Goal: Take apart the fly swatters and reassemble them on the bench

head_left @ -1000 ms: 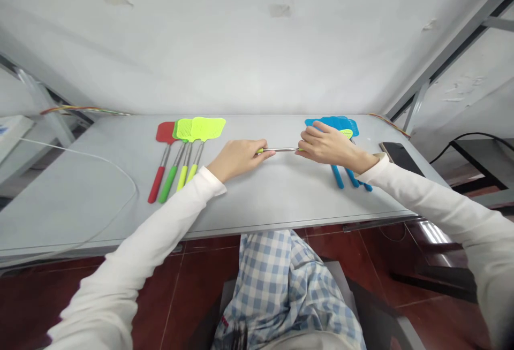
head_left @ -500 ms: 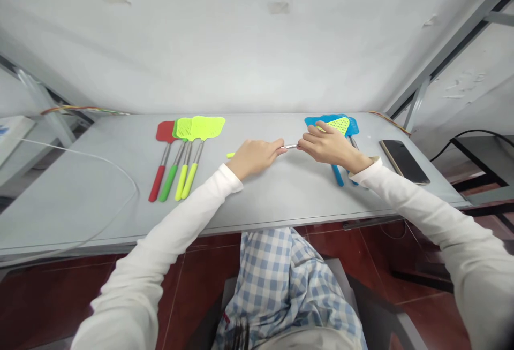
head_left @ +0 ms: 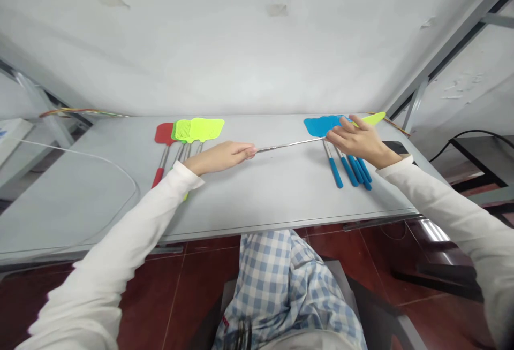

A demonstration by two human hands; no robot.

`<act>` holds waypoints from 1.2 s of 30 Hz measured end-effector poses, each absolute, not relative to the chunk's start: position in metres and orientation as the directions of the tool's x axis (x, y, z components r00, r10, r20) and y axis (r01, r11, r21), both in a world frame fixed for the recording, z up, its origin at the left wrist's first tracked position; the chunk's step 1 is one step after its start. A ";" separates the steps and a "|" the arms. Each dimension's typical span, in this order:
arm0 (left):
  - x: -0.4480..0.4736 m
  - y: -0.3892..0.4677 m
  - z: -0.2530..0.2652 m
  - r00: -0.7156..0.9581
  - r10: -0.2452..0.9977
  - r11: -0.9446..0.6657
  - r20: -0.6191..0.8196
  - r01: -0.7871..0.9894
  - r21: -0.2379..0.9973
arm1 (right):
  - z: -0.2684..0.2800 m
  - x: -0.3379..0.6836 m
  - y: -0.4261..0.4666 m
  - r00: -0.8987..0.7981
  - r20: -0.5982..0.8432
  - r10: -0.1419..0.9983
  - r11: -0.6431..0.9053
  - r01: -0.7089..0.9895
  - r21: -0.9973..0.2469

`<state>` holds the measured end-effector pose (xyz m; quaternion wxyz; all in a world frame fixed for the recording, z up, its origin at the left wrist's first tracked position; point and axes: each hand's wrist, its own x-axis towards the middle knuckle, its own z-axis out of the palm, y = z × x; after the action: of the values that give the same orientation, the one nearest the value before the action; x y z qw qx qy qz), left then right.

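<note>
Between my hands a yellow-green fly swatter [head_left: 372, 119] with a metal telescopic rod [head_left: 291, 145] stretches sideways above the table. My left hand [head_left: 227, 156] is closed around its handle end, which the fingers hide. Close to the swatter's head, my right hand [head_left: 355, 140] grips the other end of the rod. Beneath and beside that hand lie several blue fly swatters [head_left: 320, 126], their handles toward me. Left of my left hand rest a red fly swatter [head_left: 164, 134] and green and yellow-green ones [head_left: 206, 129], overlapping, with handles partly behind my left forearm.
A phone [head_left: 395, 147] lies at the right, mostly hidden by my right wrist. A thin white cable [head_left: 116, 167] curves over the left of the grey table [head_left: 257, 205]. Metal frame posts [head_left: 413, 104] and a white wall [head_left: 257, 61] bound the back.
My hands have moved apart, the left one leftward and the right one rightward. Much more of the metal rod shows between them, and the swatter's head has shifted right, uncovering the blue swatters.
</note>
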<state>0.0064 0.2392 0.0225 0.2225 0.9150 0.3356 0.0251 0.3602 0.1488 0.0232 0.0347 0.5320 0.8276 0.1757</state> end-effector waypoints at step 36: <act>-0.016 0.226 0.003 0.723 0.663 -0.707 0.193 0.690 -0.153 | 0.020 0.380 0.128 -0.224 0.071 0.972 0.184 0.914 0.361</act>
<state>-0.0156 0.2258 0.0030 -0.1077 0.9219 0.3671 0.0619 0.3801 0.1278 0.0200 0.0873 0.6168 0.7645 0.1660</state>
